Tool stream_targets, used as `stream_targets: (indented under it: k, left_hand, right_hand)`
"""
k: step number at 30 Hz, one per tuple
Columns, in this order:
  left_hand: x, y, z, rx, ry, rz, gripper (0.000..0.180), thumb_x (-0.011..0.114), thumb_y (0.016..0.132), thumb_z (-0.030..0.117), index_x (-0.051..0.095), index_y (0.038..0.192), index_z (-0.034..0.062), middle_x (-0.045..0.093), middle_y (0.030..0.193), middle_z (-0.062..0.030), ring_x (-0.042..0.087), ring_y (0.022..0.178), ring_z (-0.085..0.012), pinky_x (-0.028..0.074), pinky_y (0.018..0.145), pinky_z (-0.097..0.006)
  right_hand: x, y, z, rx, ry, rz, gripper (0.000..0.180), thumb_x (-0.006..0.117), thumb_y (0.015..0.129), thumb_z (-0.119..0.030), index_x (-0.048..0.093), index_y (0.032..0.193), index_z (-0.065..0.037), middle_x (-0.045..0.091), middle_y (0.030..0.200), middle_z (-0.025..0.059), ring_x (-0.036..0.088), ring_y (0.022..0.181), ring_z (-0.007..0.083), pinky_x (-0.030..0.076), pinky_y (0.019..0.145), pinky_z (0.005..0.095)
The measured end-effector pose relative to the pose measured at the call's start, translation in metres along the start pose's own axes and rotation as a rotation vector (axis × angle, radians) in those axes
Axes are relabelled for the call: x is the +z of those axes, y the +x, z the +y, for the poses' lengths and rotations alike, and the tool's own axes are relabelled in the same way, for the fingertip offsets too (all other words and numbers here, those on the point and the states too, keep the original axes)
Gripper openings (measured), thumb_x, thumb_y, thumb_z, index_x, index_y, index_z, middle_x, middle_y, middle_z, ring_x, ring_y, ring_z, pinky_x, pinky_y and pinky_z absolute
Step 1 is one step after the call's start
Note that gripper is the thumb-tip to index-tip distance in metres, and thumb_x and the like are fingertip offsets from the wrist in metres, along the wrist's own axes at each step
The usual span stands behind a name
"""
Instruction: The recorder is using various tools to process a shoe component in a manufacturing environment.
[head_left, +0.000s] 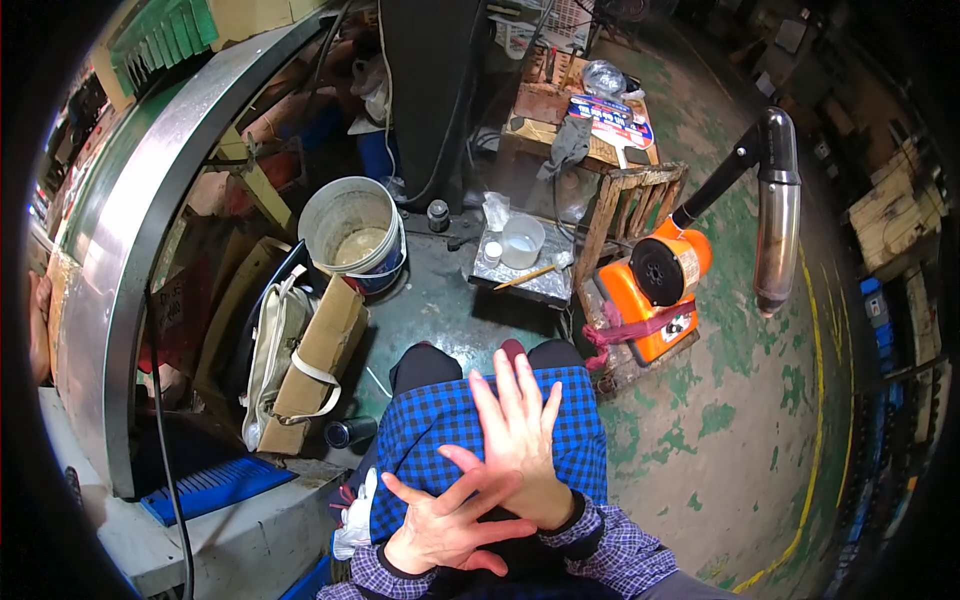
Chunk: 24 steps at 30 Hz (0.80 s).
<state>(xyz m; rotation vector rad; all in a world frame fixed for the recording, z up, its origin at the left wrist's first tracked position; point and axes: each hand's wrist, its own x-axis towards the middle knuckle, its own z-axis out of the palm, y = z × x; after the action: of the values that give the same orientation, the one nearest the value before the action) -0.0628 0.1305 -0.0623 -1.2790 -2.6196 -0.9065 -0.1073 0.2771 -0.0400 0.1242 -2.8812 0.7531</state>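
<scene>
Above my lap, my right hand (522, 440) is stretched out with its fingers apart and pointing away from me. My left hand (450, 522) is spread as well, its fingers crossing in front of the right wrist; whether they touch it I cannot tell. Neither hand holds anything. Beneath them a blue and black checked cloth (425, 425) covers my knees. A white glove (355, 520) hangs by my left side, close to the left hand. Checked cuffs cover both of my wrists.
Ahead stand a white bucket (350, 215) and a low stand (550, 285) with a plastic cup (522, 240) and a brush (525, 277). An orange blower (655, 295) with a bent metal pipe (778, 220) is at the right. A cardboard box (318, 365) and bag (275, 345) lie left.
</scene>
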Motion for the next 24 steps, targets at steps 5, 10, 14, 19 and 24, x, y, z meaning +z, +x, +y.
stream_targets:
  k: [5,10,14,19,24]
  left_hand:
    - [-0.001,-0.003,-0.003,0.024,-0.077,-0.084,0.054,0.036,0.072,0.071,0.055,0.114,0.0432,0.045,0.131,0.0079,0.031,0.128,-0.0183,-0.023,0.086,-0.069]
    - [0.007,-0.011,-0.005,-0.003,-0.036,-0.050,0.051,0.035,0.073,0.071,0.057,0.109,0.0425,0.045,0.132,0.0086,0.022,0.132,-0.0209,-0.021,0.085,-0.070]
    - [0.006,-0.011,-0.008,-0.032,0.035,0.042,0.047,0.035,0.073,0.072,0.062,0.097,0.0409,0.045,0.131,0.0096,0.018,0.134,-0.0230,-0.021,0.086,-0.069]
    - [0.002,-0.011,-0.011,-0.046,0.130,0.104,0.047,0.035,0.073,0.073,0.063,0.091,0.0403,0.047,0.128,0.0109,0.019,0.134,-0.0237,-0.020,0.088,-0.069]
    - [-0.002,-0.008,-0.016,-0.229,0.119,0.193,0.057,0.027,0.075,0.074,0.064,0.068,0.0317,0.044,0.132,-0.0016,0.019,0.133,-0.0285,-0.016,0.089,-0.071]
  right_hand:
    - [0.007,-0.001,0.018,0.066,0.300,0.005,0.074,0.070,0.069,-0.033,0.039,0.130,-0.004,0.030,0.138,0.0192,0.026,0.127,0.0390,0.019,0.099,0.0594]
    - [0.005,0.001,0.024,0.016,0.580,0.043,0.076,0.075,0.068,-0.021,0.037,0.129,0.002,0.033,0.136,0.0213,0.028,0.127,0.0363,0.025,0.103,0.0401]
    - [0.007,0.000,0.020,0.004,0.791,0.035,0.074,0.073,0.070,-0.016,0.036,0.131,0.001,0.033,0.137,0.0199,0.028,0.129,0.0326,0.025,0.104,0.0398]
    - [0.010,-0.002,0.017,0.011,0.929,-0.003,0.072,0.071,0.070,-0.010,0.035,0.131,0.001,0.033,0.137,0.0192,0.025,0.131,0.0311,0.024,0.105,0.0385]
    - [0.005,-0.003,0.014,0.055,1.311,-0.141,0.076,0.067,0.072,-0.006,0.026,0.136,0.001,0.020,0.144,0.0169,0.015,0.135,0.0282,0.016,0.108,0.0387]
